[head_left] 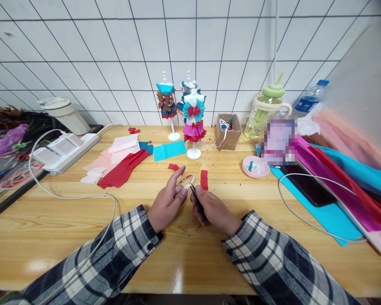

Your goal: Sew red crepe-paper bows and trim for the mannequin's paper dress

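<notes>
Over the middle of the table, my left hand point(168, 201) pinches a thin white and red loop point(187, 182) between thumb and fingers, with the index finger raised. My right hand point(214, 207) is closed around a dark, narrow-tipped hand tool point(194, 194); its tip meets the loop's right side. The grip hides most of the tool, so I cannot tell its exact kind. Just beyond my hands lie a small red strip point(204, 180) and a red scrap point(174, 167). Farther back, a small white dress form point(194, 116) wears a turquoise, pink and red ruffled outfit.
Another dress form point(167, 101) stands behind. To the left are folded red fabric point(123, 169), a power strip point(71, 152) and its cable. Rightward sit a cardboard box point(229, 137), pink dish point(255, 166), drink bottle point(266, 101), phone point(309, 184) and layered coloured sheets point(324, 222).
</notes>
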Demonstrator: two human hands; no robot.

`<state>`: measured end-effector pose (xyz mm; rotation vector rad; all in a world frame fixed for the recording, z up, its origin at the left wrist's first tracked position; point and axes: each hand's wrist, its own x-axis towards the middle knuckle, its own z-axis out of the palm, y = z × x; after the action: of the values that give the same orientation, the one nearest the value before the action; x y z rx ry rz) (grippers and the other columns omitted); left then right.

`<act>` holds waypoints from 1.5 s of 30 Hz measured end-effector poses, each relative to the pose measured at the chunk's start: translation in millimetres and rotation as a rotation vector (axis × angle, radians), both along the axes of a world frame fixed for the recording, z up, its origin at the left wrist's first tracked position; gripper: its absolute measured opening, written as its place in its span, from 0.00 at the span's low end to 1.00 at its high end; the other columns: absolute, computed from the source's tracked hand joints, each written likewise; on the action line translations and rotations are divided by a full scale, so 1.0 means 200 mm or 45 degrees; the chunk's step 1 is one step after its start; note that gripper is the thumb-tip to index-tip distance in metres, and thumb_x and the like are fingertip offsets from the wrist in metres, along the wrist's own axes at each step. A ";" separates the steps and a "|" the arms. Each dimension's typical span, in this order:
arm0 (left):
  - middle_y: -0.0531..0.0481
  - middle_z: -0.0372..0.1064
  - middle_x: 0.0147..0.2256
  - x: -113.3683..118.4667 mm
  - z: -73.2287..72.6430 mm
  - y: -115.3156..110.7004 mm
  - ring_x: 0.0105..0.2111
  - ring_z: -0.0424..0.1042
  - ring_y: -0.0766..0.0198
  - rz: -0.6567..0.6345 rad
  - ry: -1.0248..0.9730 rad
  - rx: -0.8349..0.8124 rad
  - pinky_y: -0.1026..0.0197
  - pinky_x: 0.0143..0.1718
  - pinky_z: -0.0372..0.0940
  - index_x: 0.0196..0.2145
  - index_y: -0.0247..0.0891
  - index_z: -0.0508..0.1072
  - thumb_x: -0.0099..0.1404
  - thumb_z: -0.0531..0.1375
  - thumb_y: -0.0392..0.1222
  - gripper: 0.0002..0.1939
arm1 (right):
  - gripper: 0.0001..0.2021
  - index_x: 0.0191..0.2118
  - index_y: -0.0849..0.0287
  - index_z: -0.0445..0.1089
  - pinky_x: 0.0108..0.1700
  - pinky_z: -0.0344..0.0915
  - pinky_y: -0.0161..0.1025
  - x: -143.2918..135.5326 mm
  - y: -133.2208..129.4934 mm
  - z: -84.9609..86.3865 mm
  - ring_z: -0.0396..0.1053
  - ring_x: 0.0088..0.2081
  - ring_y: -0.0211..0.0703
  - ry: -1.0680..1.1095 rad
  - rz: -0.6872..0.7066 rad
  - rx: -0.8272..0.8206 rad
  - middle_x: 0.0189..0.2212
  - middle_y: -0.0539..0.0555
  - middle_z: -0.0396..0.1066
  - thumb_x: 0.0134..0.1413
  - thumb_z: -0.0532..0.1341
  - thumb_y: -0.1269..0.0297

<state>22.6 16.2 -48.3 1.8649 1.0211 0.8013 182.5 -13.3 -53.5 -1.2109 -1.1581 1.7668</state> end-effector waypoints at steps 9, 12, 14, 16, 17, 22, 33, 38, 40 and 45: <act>0.59 0.55 0.22 0.00 -0.01 0.00 0.23 0.57 0.67 0.006 0.003 0.004 0.65 0.28 0.55 0.66 0.38 0.41 0.70 0.49 0.46 0.32 | 0.20 0.26 0.55 0.56 0.18 0.62 0.34 0.01 0.01 -0.02 0.50 0.17 0.34 -0.073 -0.030 0.069 0.16 0.43 0.50 0.59 0.48 0.44; 0.59 0.55 0.21 -0.01 -0.01 0.00 0.22 0.57 0.67 0.031 0.051 0.044 0.65 0.28 0.55 0.66 0.37 0.41 0.70 0.48 0.46 0.31 | 0.21 0.27 0.55 0.56 0.20 0.59 0.33 0.05 0.03 -0.03 0.54 0.19 0.35 -0.297 -0.104 0.190 0.18 0.45 0.52 0.61 0.44 0.44; 0.59 0.55 0.21 -0.03 0.00 0.03 0.22 0.58 0.67 0.058 0.154 0.122 0.65 0.29 0.55 0.65 0.37 0.42 0.70 0.47 0.46 0.30 | 0.22 0.28 0.55 0.57 0.24 0.57 0.33 0.11 0.06 -0.02 0.58 0.22 0.36 -0.597 -0.195 0.391 0.20 0.47 0.57 0.63 0.41 0.46; 0.58 0.57 0.22 -0.07 0.03 0.09 0.24 0.61 0.65 0.106 0.333 0.244 0.63 0.30 0.57 0.65 0.38 0.44 0.70 0.46 0.46 0.29 | 0.21 0.29 0.56 0.58 0.28 0.55 0.34 0.18 0.09 -0.01 0.62 0.26 0.39 -0.985 -0.214 0.604 0.23 0.49 0.63 0.64 0.40 0.48; 0.56 0.59 0.23 -0.11 0.04 0.13 0.26 0.63 0.63 0.136 0.449 0.313 0.62 0.31 0.58 0.65 0.38 0.46 0.69 0.46 0.47 0.29 | 0.20 0.32 0.55 0.60 0.29 0.53 0.34 0.23 0.11 0.00 0.64 0.28 0.40 -1.171 -0.182 0.660 0.25 0.50 0.65 0.65 0.40 0.49; 0.41 0.70 0.41 -0.31 0.05 0.35 0.43 0.69 0.51 0.313 0.952 0.530 0.52 0.44 0.61 0.64 0.33 0.48 0.66 0.49 0.51 0.34 | 0.15 0.44 0.55 0.61 0.29 0.49 0.36 0.39 0.14 0.03 0.68 0.32 0.44 -1.660 -0.057 0.650 0.31 0.53 0.71 0.63 0.46 0.50; 0.42 0.69 0.46 -0.36 0.01 0.33 0.49 0.64 0.46 0.445 1.296 0.692 0.40 0.53 0.47 0.57 0.45 0.64 0.63 0.53 0.55 0.26 | 0.16 0.55 0.51 0.61 0.39 0.57 0.41 0.50 0.15 -0.09 0.67 0.44 0.49 -2.001 -0.068 0.787 0.40 0.57 0.68 0.64 0.49 0.59; 0.42 0.66 0.47 -0.30 0.05 0.28 0.49 0.62 0.48 0.408 1.120 0.836 0.45 0.51 0.53 0.55 0.45 0.67 0.62 0.57 0.53 0.24 | 0.17 0.55 0.51 0.64 0.40 0.58 0.46 0.48 0.14 -0.11 0.66 0.46 0.53 -2.106 -0.138 0.795 0.39 0.58 0.68 0.62 0.51 0.59; 0.44 0.68 0.45 -0.27 0.05 0.25 0.47 0.64 0.52 0.216 1.027 0.879 0.48 0.49 0.55 0.51 0.45 0.70 0.65 0.54 0.49 0.18 | 0.17 0.54 0.52 0.65 0.40 0.58 0.46 0.47 0.13 -0.10 0.66 0.46 0.54 -2.095 -0.158 0.786 0.40 0.58 0.68 0.62 0.51 0.59; 0.46 0.70 0.44 -0.15 0.02 0.18 0.45 0.65 0.58 -0.230 0.813 0.969 0.54 0.48 0.57 0.47 0.43 0.73 0.69 0.50 0.43 0.15 | 0.14 0.48 0.55 0.69 0.41 0.58 0.46 0.43 0.11 -0.04 0.65 0.45 0.53 -1.998 -0.245 0.830 0.41 0.58 0.69 0.59 0.55 0.58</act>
<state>-7.8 52.8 -44.7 2.9475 0.9563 0.5158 268.7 9.6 -61.1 -2.1043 -2.0236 -0.1004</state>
